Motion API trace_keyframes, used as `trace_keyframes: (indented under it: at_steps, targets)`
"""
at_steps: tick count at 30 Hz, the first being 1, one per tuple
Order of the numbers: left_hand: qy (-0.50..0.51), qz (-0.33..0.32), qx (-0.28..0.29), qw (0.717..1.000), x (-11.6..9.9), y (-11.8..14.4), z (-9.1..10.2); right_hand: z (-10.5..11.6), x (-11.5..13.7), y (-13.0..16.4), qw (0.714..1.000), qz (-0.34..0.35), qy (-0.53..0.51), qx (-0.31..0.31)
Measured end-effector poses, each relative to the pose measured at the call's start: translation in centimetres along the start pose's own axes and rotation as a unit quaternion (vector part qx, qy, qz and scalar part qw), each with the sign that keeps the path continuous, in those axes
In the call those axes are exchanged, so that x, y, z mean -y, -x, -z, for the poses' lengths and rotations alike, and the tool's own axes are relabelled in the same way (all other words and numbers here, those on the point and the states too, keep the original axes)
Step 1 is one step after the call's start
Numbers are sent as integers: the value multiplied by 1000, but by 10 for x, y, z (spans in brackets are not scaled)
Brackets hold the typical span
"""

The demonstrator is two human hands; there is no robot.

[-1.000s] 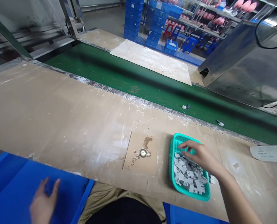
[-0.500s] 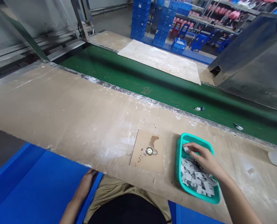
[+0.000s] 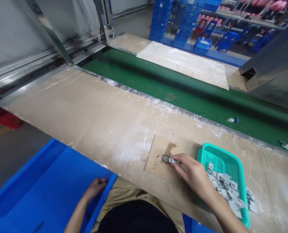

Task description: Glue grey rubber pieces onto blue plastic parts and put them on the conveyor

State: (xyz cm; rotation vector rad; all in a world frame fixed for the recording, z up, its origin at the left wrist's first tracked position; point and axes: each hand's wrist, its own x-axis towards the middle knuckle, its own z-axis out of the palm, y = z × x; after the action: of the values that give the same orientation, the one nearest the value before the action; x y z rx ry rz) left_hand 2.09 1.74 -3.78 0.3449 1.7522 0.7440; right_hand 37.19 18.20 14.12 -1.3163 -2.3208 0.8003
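My right hand (image 3: 191,170) pinches a small light grey plastic piece (image 3: 172,160) between thumb and fingers. The piece is at the right edge of a small round dish (image 3: 165,158), like a bottle cap, on a cardboard sheet (image 3: 155,147); whether they touch I cannot tell. Wet-looking spots and a brown stain mark the cardboard. A green plastic basket (image 3: 243,181) to the right of the hand holds many similar grey pieces (image 3: 227,189). My left hand (image 3: 97,187) is curled over the blue bin (image 3: 58,181), beside its rim; what its fingers hold, if anything, is hidden.
A green conveyor belt (image 3: 144,74) runs beyond the worktable (image 3: 97,123), with a few small pieces (image 3: 231,120) on it. A pale board (image 3: 182,61) lies across its far edge. A metal housing (image 3: 277,68) stands at right. Blue crates (image 3: 160,19) are stacked behind.
My right hand has moved left from the basket to the round dish, carrying a grey piece. My left hand has lifted slightly off the bin's rim and curled. The view has shifted left.
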Motion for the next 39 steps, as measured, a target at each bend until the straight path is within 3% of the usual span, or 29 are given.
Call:
trace_keyframes:
  at_steps: [6,11,14,17,19,22,26,33,39]
  targets:
    - [141,23,-34,989,-19,28,14,-16,-5,-9,999,39,16,28]
    - [238,3,2,971,-55,74,13,-10,2,-7,999,-33,-41,12]
    - [256,-29,59,964,-87,103,-13,-3,14,-1,979,-119,-166,-11]
    - [283,-70,141,946,-120,119,-56,0,32,6,938,-168,-305,-4]
    - [304,-91,181,931,-138,123,-86,1,45,10,922,-183,-341,-8]
    - [309,-118,200,922,-154,123,-123,1,64,16,926,-178,-330,-54]
    - [282,-168,208,921,-163,127,-145,0,77,24,940,-148,-294,-92]
    - [269,-249,177,914,-164,138,-150,-10,72,26,939,-149,-303,-64]
    - [104,-387,94,912,-162,134,-145,-11,70,15,931,-162,-326,-4]
